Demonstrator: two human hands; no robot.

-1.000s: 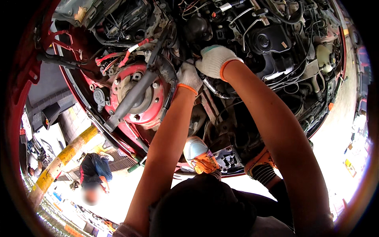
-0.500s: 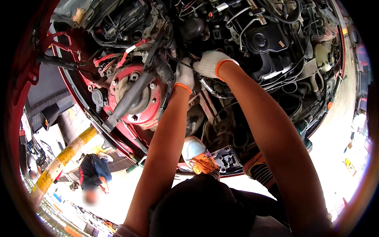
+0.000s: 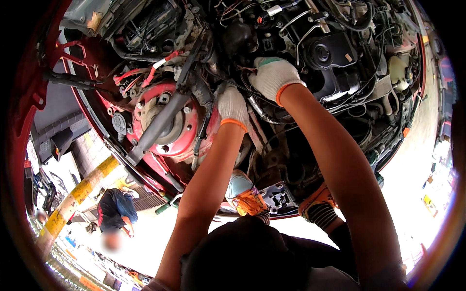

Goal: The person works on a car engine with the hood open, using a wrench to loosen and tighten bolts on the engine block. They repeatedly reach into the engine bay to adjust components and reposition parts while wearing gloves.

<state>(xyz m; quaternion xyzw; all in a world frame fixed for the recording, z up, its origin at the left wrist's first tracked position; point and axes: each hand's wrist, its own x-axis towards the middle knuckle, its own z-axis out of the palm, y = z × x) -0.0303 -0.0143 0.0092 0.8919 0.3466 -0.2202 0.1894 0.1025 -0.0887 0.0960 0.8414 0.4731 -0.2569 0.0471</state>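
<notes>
Both my hands wear white knit gloves with orange cuffs and reach into the open engine bay of a red car. My left hand [image 3: 232,104] is beside a dark cable and a black corrugated hose [image 3: 205,94]; shadow and parts hide its fingertips. My right hand [image 3: 275,78] is closed, its fingers curled in beside thin wires [image 3: 248,70], left of the black engine cover [image 3: 324,51]. What it grips, if anything, is hidden. A metal-ended hose [image 3: 259,110] runs just below the right hand.
A red strut tower [image 3: 187,131] with a grey bar [image 3: 160,121] across it lies left of my hands. A pale plastic reservoir [image 3: 399,70] sits at far right. My orange shoes [image 3: 248,199] rest by the car's front edge. Another person [image 3: 114,208] is near a yellow-white post [image 3: 77,194].
My left hand has drawn back toward me and slightly right, out from beside the right hand. My right hand has shifted a little to the right, its back now turned more upward.
</notes>
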